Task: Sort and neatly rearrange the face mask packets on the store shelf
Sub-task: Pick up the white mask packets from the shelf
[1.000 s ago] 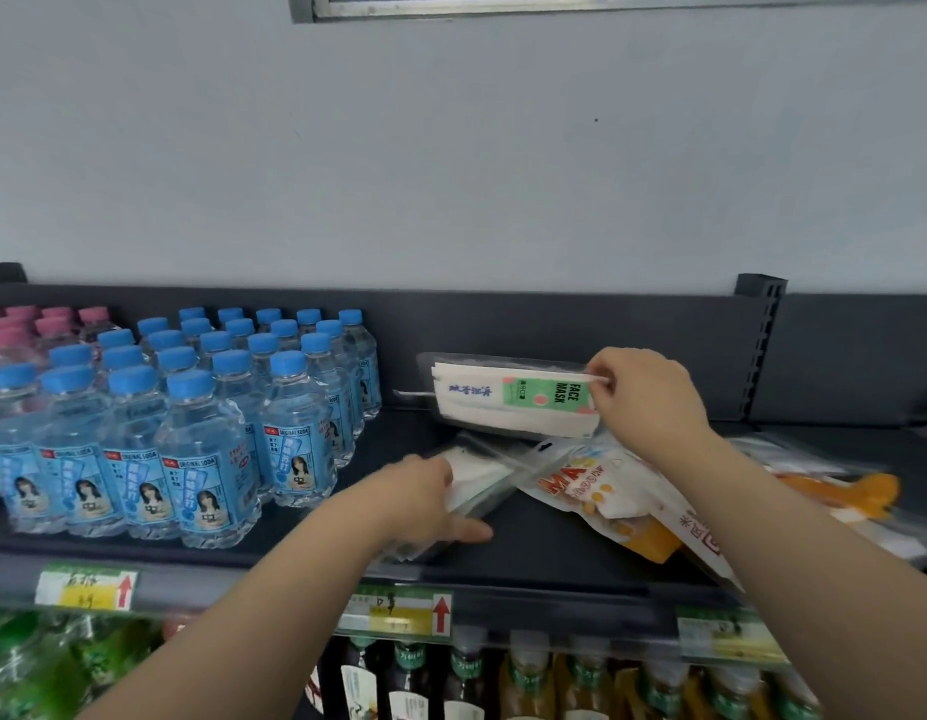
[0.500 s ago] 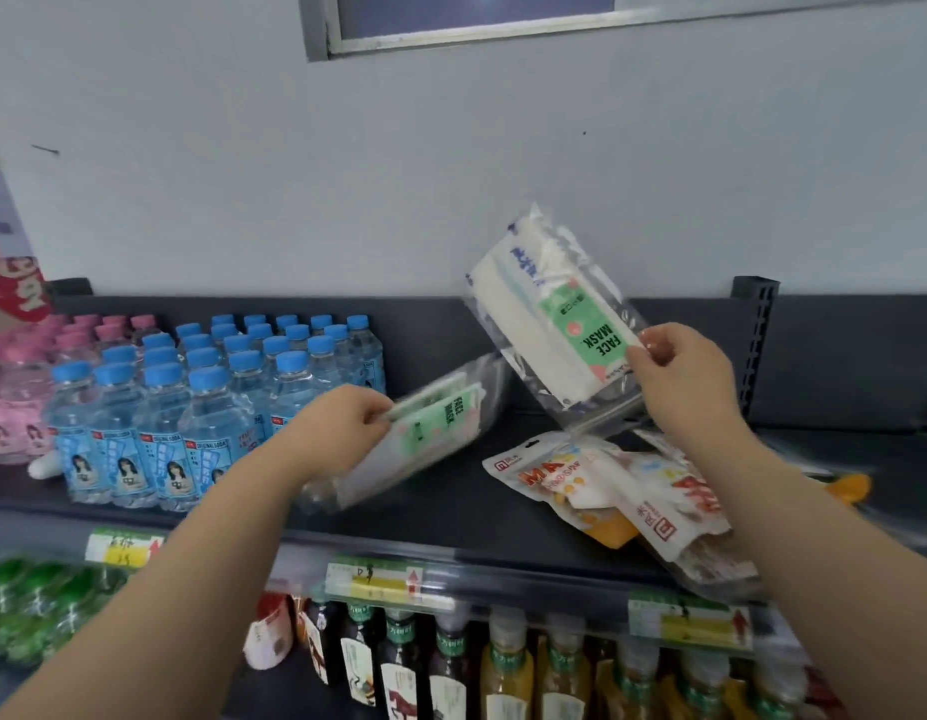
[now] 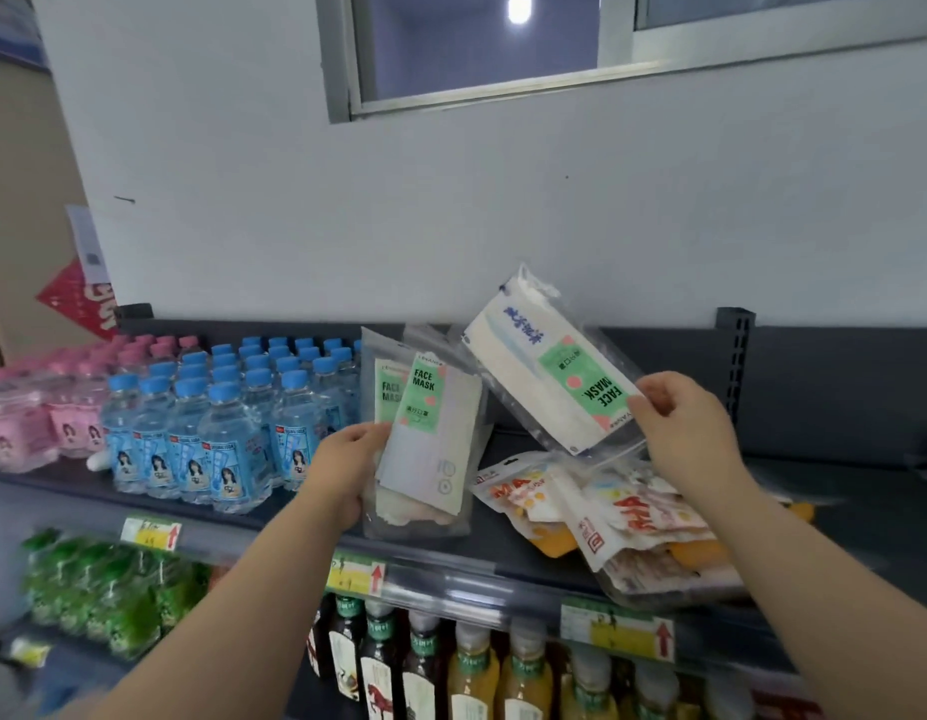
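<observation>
Gripping two upright face mask packets (image 3: 425,433) with my left hand (image 3: 342,472) at the shelf's front edge (image 3: 451,569); right hand (image 3: 685,428) pinches a tilted packet (image 3: 549,376) at two o'clock, clear above the orange-printed pile (image 3: 607,517).

We see glossy clear-plastic face mask packets with green paper labels (image 3: 549,376), shiny clear plastic blue-capped water bottles (image 3: 227,449) and a matt dark-grey metal shelf (image 3: 840,506).

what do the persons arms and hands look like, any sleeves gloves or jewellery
Both forearms are bare up to the picture's lower edge, with no sleeve showing. The left hand and right hand wear no gloves, and no ring, watch or bracelet shows on the visible fingers or wrists. No markings are visible on them.
</observation>
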